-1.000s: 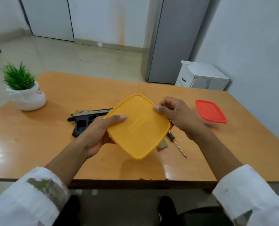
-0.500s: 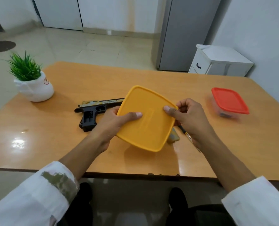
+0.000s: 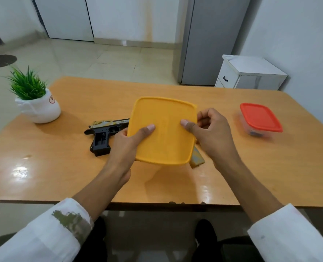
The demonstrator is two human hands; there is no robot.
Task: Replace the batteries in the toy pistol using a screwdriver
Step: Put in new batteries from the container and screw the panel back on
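Note:
Both hands hold a square yellow container lid (image 3: pixel 164 129) above the middle of the wooden table (image 3: pixel 251 167). My left hand (image 3: pixel 126 146) grips its left edge with the thumb on top. My right hand (image 3: pixel 209 133) pinches its right edge, thumb on top. The black and gold toy pistol (image 3: pixel 104 135) lies on its side on the table just left of the lid, its grip open. A small olive cover piece (image 3: pixel 196 157) pokes out under the lid's right corner. The screwdriver is hidden.
A clear box with a red lid (image 3: pixel 260 118) stands at the table's right. A white pot with a green plant (image 3: pixel 37 106) stands at the far left. Beyond the table are a white cabinet (image 3: pixel 249 74) and a grey fridge (image 3: pixel 209 40).
The yellow lid has been turned from a diamond-like tilt to sit squarer between my hands. The view shifted, and the screwdriver seen earlier is now hidden behind my right hand.

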